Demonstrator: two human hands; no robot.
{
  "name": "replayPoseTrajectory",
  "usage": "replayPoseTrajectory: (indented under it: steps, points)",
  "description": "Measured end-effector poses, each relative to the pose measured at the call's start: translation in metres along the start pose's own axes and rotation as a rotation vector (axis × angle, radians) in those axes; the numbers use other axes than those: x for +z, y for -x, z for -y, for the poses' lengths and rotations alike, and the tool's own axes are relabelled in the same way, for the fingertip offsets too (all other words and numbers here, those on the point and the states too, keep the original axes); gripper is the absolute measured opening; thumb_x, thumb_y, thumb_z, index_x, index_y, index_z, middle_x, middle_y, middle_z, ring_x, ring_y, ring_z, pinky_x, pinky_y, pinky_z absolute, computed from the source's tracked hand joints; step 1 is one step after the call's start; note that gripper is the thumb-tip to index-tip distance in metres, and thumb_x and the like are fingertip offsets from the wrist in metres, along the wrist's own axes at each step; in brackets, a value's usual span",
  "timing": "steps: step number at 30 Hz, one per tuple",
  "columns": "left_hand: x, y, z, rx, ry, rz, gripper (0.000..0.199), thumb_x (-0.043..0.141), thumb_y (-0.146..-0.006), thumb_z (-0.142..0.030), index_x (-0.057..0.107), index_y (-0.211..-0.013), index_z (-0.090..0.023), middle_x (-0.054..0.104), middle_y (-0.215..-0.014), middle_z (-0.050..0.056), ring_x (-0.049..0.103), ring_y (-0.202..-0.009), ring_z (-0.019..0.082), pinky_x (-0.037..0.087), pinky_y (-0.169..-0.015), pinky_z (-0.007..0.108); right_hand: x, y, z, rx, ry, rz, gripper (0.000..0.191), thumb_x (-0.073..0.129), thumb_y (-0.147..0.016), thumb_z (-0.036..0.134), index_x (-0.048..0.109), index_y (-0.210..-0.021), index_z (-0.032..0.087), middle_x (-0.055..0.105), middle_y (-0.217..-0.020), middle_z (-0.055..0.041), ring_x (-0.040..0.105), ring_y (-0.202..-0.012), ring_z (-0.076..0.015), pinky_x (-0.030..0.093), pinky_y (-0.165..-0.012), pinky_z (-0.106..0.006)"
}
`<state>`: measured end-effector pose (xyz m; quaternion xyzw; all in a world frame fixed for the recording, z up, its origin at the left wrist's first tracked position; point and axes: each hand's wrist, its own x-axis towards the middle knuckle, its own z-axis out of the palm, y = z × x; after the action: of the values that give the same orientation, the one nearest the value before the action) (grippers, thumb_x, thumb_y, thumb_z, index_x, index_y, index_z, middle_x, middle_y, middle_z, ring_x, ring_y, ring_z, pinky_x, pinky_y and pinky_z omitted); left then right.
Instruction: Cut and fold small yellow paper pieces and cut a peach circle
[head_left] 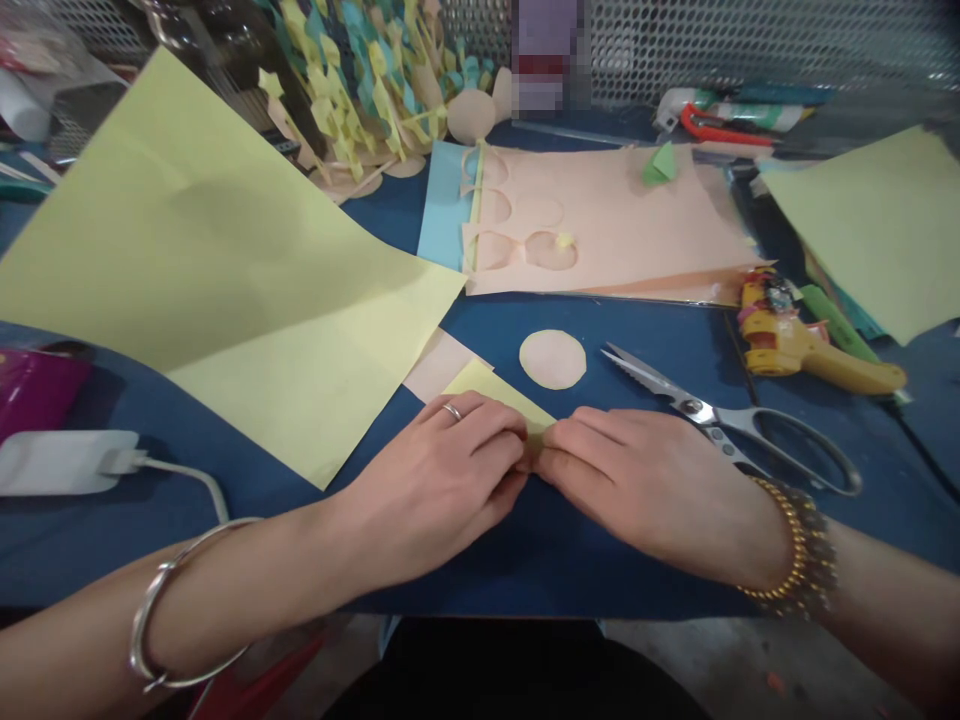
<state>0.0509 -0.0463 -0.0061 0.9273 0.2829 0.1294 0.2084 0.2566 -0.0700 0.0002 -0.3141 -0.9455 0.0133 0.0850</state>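
A small piece of yellow paper (491, 388) lies on the blue table, partly covered by my fingers. My left hand (457, 470) pinches its near edge, fingers curled inward. Close beside it, my right hand (637, 480) grips the same edge with fingertips pressed together. The edge between the fingertips is mostly hidden. Under the yellow piece a pale pink paper (446, 362) sticks out at the left. A pale paper disc (553, 359) rests just beyond my hands. Scissors (697, 407) with grey handles lie slightly open behind my right hand.
A large yellow sheet (247, 250) spreads over the left. Pink sheets with cut-out holes (615, 220) lie at the back. On the right are a yellow glue gun (817, 350) and more yellow paper (877, 230). A white charger (67, 462) sits left; paper decorations (360, 90) stand behind.
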Motion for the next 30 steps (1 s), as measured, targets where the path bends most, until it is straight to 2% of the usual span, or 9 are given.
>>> replayPoseTrajectory:
  steps: [5, 8, 14, 18, 30]
  points:
    - [-0.005, 0.003, 0.005, 0.06, 0.038, 0.008, 0.012, 0.05, -0.088, -0.015, 0.061, -0.093, -0.017, 0.062, -0.102, 0.004, 0.056, -0.097, 0.019, 0.047, -0.085, 0.036, 0.0, -0.005, -0.005, 0.099, -0.17, 0.102, 0.017, 0.046, -0.092, 0.018, 0.059, -0.081, 0.015, 0.056, -0.079, -0.0035, 0.05, -0.073, -0.0183, 0.04, -0.061, -0.032]
    - [-0.006, 0.005, 0.008, 0.155, -0.023, -0.024, 0.013, 0.051, -0.088, -0.015, 0.063, -0.091, -0.018, 0.063, -0.103, 0.005, 0.059, -0.095, 0.019, 0.049, -0.084, 0.035, -0.004, -0.008, -0.006, 0.174, -0.27, 0.156, 0.015, 0.047, -0.091, 0.02, 0.058, -0.081, 0.015, 0.055, -0.081, -0.0031, 0.051, -0.075, -0.0178, 0.04, -0.064, -0.032]
    - [-0.002, 0.006, 0.014, 0.324, -0.175, -0.078, 0.008, 0.056, -0.086, -0.014, 0.064, -0.084, -0.016, 0.067, -0.093, 0.003, 0.061, -0.093, 0.019, 0.053, -0.083, 0.032, -0.009, -0.012, -0.005, 0.272, -0.375, 0.214, 0.011, 0.051, -0.088, 0.018, 0.056, -0.078, 0.016, 0.055, -0.08, -0.0018, 0.052, -0.073, -0.0163, 0.039, -0.063, -0.03]
    - [0.002, 0.009, 0.016, 0.354, -0.173, -0.095, 0.012, 0.059, -0.084, -0.014, 0.064, -0.095, -0.013, 0.068, -0.095, 0.005, 0.061, -0.098, 0.02, 0.053, -0.088, 0.031, -0.007, -0.011, -0.007, 0.265, -0.411, 0.202, 0.012, 0.05, -0.089, 0.019, 0.058, -0.08, 0.016, 0.056, -0.082, -0.0026, 0.052, -0.076, -0.0166, 0.04, -0.064, -0.03]
    - [-0.002, 0.006, 0.011, 0.322, -0.14, -0.118, 0.01, 0.06, -0.083, -0.012, 0.067, -0.089, -0.01, 0.07, -0.09, 0.006, 0.064, -0.096, 0.02, 0.056, -0.088, 0.031, -0.005, -0.005, -0.019, 0.17, -0.458, 0.176, 0.015, 0.048, -0.093, 0.022, 0.063, -0.093, 0.019, 0.059, -0.09, -0.004, 0.055, -0.085, -0.0175, 0.046, -0.073, -0.031]
